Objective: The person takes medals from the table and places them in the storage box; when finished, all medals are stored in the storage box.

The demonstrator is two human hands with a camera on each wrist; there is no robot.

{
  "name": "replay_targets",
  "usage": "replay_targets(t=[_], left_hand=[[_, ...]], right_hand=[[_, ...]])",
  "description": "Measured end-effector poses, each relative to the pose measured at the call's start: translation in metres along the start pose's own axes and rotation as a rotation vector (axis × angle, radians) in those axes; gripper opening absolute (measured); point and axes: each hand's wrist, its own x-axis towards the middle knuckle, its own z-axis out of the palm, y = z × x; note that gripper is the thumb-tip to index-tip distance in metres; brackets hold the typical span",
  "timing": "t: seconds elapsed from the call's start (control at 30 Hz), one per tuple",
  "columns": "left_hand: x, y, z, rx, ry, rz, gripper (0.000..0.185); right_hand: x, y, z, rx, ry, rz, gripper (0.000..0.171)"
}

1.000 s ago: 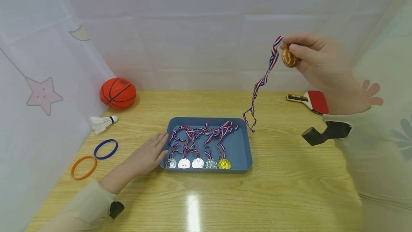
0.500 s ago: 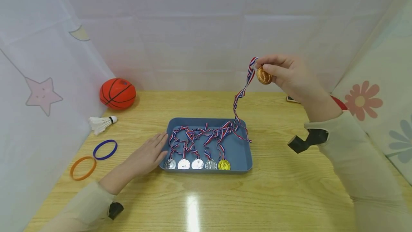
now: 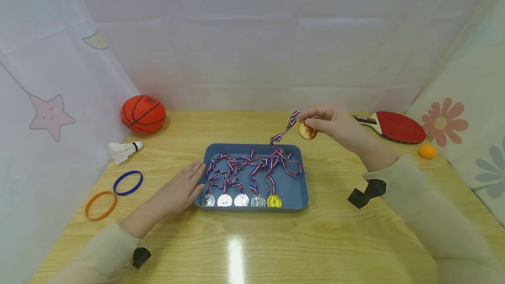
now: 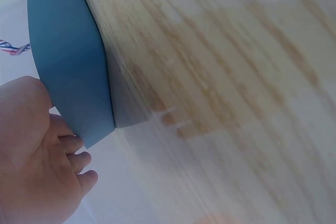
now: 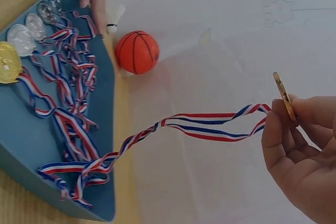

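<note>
My right hand pinches a gold-coloured medal by its top edge, above the back right of a blue-grey tray. The medal's red, white and blue ribbon runs down from my fingers, its far end lying in the tray. Inside the tray, several silver medals and one yellow-gold medal stand in a row along the near wall, their ribbons tangled behind them. My left hand rests with straight fingers against the tray's left wall.
At the left are a basketball, a shuttlecock, a purple wristband and an orange wristband. A red table tennis bat and an orange ball lie at the right. White cloth closes off the table's back.
My right hand has come left and down with the medal, from high at the right to just behind the tray. The ribbon's lower end has settled into the tray. My left hand stays put.
</note>
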Motion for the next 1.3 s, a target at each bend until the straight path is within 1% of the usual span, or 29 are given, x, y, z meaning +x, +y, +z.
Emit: replay_targets(t=[0.13, 0.3, 0.4, 0.5, 0.6, 0.7, 0.83, 1.0, 1.1, 1.17, 1.3], left_hand=[[0.001, 0.0, 0.0, 0.004, -0.003, -0.003, 0.055], [0.002, 0.0, 0.0, 0.003, -0.006, 0.001, 0.055], [0.002, 0.0, 0.0, 0.002, -0.006, 0.002, 0.055], [0.002, 0.0, 0.001, 0.007, -0.006, 0.003, 0.055], [0.002, -0.001, 0.001, 0.011, -0.005, 0.005, 0.055], [0.001, -0.001, 0.001, 0.013, -0.006, 0.006, 0.055], [0.001, -0.001, 0.001, 0.009, -0.007, 0.008, 0.055], [0.001, 0.0, 0.0, 0.003, -0.008, 0.001, 0.055], [0.0, 0.0, 0.0, 0.001, -0.005, 0.0, 0.055], [0.0, 0.0, 0.001, 0.001, -0.003, 0.0, 0.055], [0.001, 0.0, 0.001, 0.005, -0.003, 0.002, 0.055]], right_hand=[[-0.003, 0.021, 0.009, -0.118, -0.026, 0.076, 0.026], [-0.007, 0.05, 0.019, -0.236, -0.084, 0.126, 0.025], [-0.009, 0.065, 0.024, -0.265, -0.129, 0.135, 0.027], [-0.011, 0.076, 0.029, -0.289, -0.142, 0.151, 0.026], [-0.012, 0.084, 0.034, -0.311, -0.134, 0.152, 0.023], [-0.012, 0.089, 0.039, -0.366, -0.121, 0.14, 0.021], [-0.011, 0.09, 0.044, -0.459, -0.117, 0.128, 0.019], [-0.009, 0.087, 0.051, -0.512, -0.138, 0.147, 0.016], [-0.007, 0.086, 0.056, -0.497, -0.169, 0.184, 0.016], [-0.006, 0.088, 0.057, -0.485, -0.188, 0.193, 0.016], [-0.007, 0.09, 0.056, -0.426, -0.216, 0.174, 0.017]])
